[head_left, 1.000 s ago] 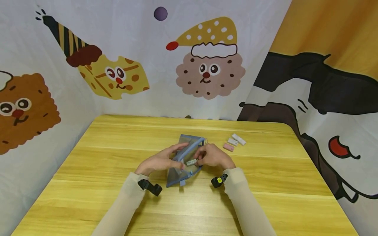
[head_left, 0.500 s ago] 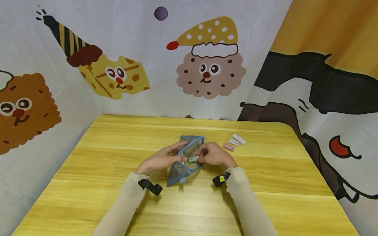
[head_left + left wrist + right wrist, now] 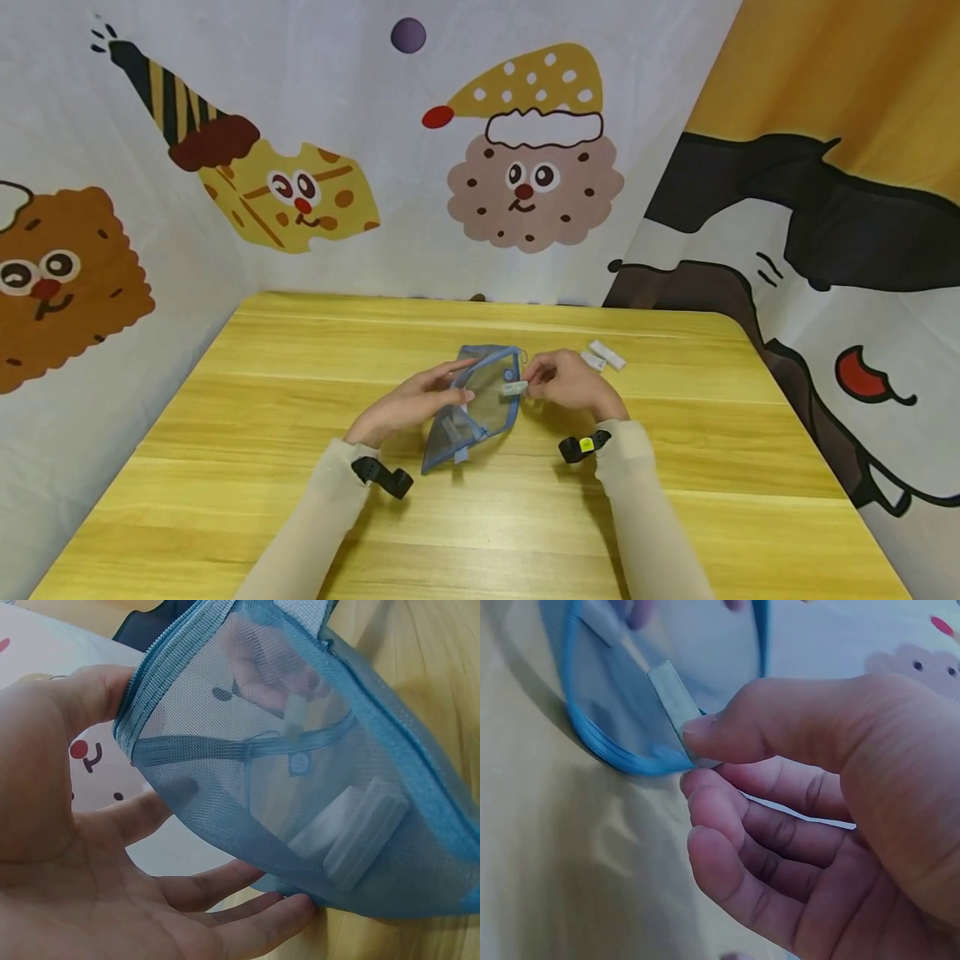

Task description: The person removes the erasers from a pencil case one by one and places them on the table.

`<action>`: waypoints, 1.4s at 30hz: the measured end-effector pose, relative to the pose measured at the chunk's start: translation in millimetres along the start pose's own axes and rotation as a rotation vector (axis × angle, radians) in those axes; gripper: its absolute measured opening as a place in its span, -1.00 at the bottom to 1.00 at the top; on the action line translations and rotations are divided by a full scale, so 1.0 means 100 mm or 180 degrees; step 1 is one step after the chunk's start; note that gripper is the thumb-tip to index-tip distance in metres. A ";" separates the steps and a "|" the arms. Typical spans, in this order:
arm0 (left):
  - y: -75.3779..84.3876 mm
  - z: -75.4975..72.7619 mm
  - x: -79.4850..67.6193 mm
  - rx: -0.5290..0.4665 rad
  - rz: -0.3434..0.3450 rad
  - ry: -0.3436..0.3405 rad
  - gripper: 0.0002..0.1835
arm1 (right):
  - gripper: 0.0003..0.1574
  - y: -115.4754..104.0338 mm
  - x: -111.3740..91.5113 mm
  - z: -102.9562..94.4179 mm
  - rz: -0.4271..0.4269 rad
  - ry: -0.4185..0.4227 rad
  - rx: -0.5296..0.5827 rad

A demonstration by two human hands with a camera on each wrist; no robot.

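Observation:
A blue mesh zipper pouch (image 3: 444, 446) stands with its mouth spread. My left hand (image 3: 408, 406) holds it at the left side, thumb at the zipper edge and fingers along the outside. With thumb and fingertips, my right hand (image 3: 573, 383) pinches one end of a small pale green block (image 3: 673, 697). The block's other end overlaps the pouch's right rim (image 3: 622, 761). Through the mesh, in the left wrist view, whitish blocks (image 3: 367, 832) show at the bottom of the pouch.
Beyond my right hand, a white block (image 3: 607, 355) and a second whitish block (image 3: 593, 361) lie on the wooden table (image 3: 300, 350). A cartoon-printed cloth (image 3: 375, 275) hangs behind the table.
My right hand has moved right, drawing the pale green block from the pouch's middle to its right rim. It now hides the pink block on the table. The left hand stays nearly still.

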State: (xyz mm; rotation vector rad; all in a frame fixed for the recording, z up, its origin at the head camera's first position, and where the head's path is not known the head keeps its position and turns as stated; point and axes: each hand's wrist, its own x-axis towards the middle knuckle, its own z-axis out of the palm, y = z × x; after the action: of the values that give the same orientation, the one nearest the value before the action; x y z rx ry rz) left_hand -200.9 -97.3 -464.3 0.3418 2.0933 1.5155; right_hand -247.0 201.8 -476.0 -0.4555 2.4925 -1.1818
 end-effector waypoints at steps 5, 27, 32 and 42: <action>0.00 0.00 -0.02 -0.0023 0.0007 0.0004 -0.27 | -0.90 0.08 -0.06 -0.15 0.0029 0.0245 -0.0010; 0.00 0.00 -0.03 -0.0013 -0.0029 0.0064 -0.30 | -0.70 0.43 -0.27 -0.56 0.0465 0.1352 -0.0213; -0.01 0.00 -0.02 -0.0024 -0.0042 0.0061 -0.30 | -0.65 0.49 -0.32 -0.61 0.0582 0.1688 -0.0182; -0.01 0.00 -0.02 -0.0044 -0.0053 0.0059 -0.32 | -0.62 0.56 -0.34 -0.65 0.0986 0.2191 -0.0027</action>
State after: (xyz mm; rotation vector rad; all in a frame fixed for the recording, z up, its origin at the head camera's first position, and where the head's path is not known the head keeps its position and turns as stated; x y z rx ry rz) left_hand -198.9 -98.6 -464.2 0.3054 2.0939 1.5283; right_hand -253.2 293.7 -476.1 0.4046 2.9673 -1.3560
